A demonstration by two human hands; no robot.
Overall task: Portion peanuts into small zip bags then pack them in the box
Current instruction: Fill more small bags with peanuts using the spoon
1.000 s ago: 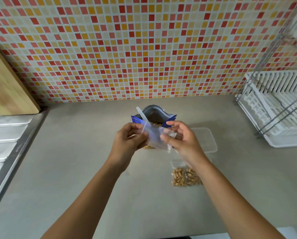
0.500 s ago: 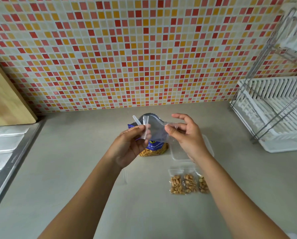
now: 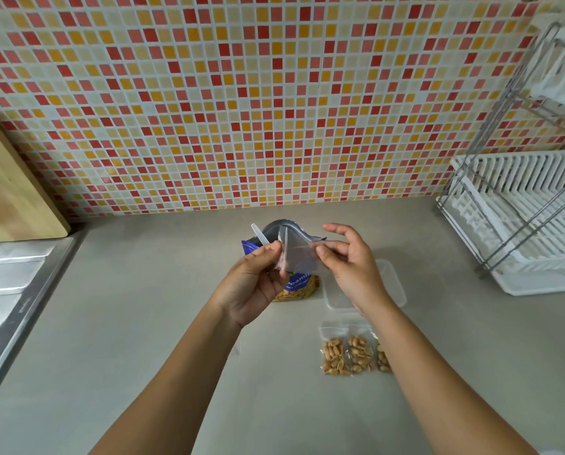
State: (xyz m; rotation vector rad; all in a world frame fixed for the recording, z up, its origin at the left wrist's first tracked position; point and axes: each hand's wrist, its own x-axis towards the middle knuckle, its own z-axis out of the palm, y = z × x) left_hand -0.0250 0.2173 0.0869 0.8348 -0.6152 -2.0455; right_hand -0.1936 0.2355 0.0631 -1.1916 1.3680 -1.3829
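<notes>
Head view showed the left hand (image 3: 251, 280) and right hand (image 3: 350, 267) pinching opposite edges of an empty zip bag (image 3: 299, 254) with curled fingers (image 3: 271, 250), before the peanut pouch (image 3: 302, 285). Filled bags (image 3: 346, 354) lay on the surface (image 3: 126, 323) beside the clear box (image 3: 394, 284).

You're holding a thin, clear plastic zip bag (image 3: 299, 254). Peanut pouch (image 3: 302, 287): glossy blue film, grey inside. Box (image 3: 396, 290): translucent plastic. Counter (image 3: 126, 323): smooth, matt. Wall tiles (image 3: 274, 110) glossy, board (image 3: 8, 198) wood, rack (image 3: 504, 198) metal wire w/ white plastic tray (image 3: 537, 280).
</notes>
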